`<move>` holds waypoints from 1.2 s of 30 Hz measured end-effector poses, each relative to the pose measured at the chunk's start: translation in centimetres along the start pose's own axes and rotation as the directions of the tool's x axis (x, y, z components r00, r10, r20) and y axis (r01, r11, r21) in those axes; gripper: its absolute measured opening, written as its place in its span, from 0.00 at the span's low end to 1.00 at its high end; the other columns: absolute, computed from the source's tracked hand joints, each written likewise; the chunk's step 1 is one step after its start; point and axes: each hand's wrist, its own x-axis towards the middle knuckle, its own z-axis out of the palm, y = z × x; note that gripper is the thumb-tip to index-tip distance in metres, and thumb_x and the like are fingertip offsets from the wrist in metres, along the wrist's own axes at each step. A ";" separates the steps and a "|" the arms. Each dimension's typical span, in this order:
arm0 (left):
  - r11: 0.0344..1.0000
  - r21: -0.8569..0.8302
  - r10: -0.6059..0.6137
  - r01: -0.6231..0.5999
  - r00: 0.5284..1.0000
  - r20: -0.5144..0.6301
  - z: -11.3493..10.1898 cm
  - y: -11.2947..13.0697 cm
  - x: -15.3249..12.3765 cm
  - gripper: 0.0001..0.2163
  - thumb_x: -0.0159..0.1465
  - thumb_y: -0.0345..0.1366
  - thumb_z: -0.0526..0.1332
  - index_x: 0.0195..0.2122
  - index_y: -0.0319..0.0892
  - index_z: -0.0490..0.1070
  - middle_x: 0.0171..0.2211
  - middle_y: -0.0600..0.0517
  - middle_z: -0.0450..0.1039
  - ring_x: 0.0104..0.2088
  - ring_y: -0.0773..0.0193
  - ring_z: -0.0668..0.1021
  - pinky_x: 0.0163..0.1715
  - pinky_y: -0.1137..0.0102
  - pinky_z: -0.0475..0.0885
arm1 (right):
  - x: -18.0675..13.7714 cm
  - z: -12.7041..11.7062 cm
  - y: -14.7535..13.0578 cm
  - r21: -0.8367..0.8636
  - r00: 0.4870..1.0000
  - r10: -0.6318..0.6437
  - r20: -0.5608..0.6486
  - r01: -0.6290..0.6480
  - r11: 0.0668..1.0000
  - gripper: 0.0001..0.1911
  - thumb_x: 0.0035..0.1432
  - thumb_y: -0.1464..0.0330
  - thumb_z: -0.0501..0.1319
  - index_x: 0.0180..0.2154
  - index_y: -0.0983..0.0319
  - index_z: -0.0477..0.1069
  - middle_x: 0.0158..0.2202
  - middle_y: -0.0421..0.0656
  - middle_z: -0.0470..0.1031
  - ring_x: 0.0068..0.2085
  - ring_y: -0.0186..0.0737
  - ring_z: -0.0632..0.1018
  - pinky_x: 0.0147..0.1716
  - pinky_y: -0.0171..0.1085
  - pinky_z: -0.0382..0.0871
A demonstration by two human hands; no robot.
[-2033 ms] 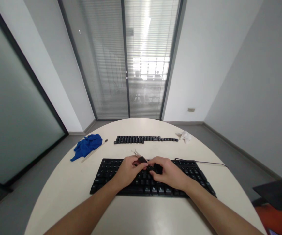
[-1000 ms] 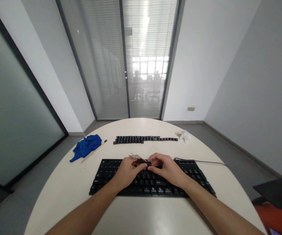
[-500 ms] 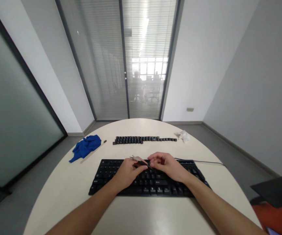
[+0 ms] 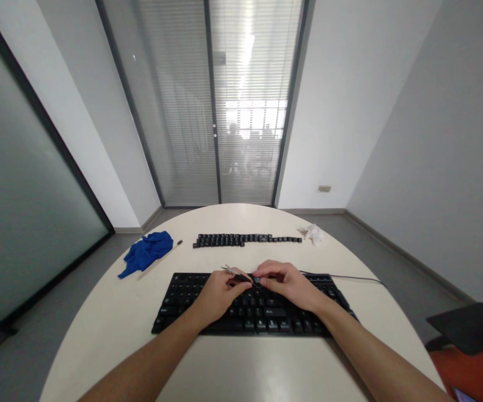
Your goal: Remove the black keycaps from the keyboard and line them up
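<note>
A black keyboard (image 4: 182, 304) lies on the round white table (image 4: 107, 324) in front of me. My left hand (image 4: 218, 293) is closed on a small wire keycap puller (image 4: 233, 272), whose metal end sticks out to the upper left. My right hand (image 4: 289, 285) pinches a small dark piece, seemingly a keycap, right at the puller's tip above the keyboard's upper middle rows. Both hands meet there, fingertips touching.
Rows of loose black keycaps (image 4: 245, 239) lie further back on the table. A blue cloth (image 4: 147, 251) and a thin brush (image 4: 159, 259) lie at the left, a crumpled white tissue (image 4: 313, 233) at the right. The keyboard cable (image 4: 358, 278) runs right. A black chair (image 4: 471, 326) stands at the right edge.
The keycap that sat between my hands two seconds ago has been lifted towards the puller's tip. My right hand has shifted slightly up and left; the left hand has barely moved.
</note>
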 end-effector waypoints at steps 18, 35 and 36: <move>1.000 0.007 -0.009 0.009 1.000 0.005 0.0 -0.1 0.0 0.07 0.62 0.35 0.63 0.36 0.40 0.79 0.37 0.49 0.81 0.38 0.59 0.81 0.43 0.68 0.74 | -0.3 0.3 0.1 -0.008 0.996 0.088 0.018 -0.088 0.996 0.17 0.59 0.59 0.62 0.46 0.61 0.76 0.37 0.42 0.78 0.35 0.36 0.75 0.36 0.35 0.67; 0.996 0.046 -0.073 0.074 0.997 -0.018 0.0 -0.3 0.0 0.10 0.61 0.40 0.63 0.37 0.39 0.79 0.34 0.48 0.81 0.34 0.58 0.80 0.36 0.68 0.74 | 0.3 0.2 0.6 -0.183 0.990 0.065 -0.123 -0.087 0.979 0.20 0.59 0.56 0.62 0.48 0.59 0.77 0.46 0.46 0.80 0.50 0.48 0.77 0.55 0.49 0.66; 0.996 0.052 -0.075 0.076 0.997 -0.020 0.0 -0.2 0.0 0.10 0.61 0.40 0.63 0.37 0.39 0.79 0.33 0.48 0.81 0.34 0.58 0.80 0.36 0.68 0.74 | 0.4 0.2 0.5 -0.189 0.989 0.067 -0.131 -0.091 0.978 0.20 0.59 0.56 0.62 0.49 0.59 0.77 0.48 0.46 0.79 0.51 0.49 0.76 0.56 0.49 0.65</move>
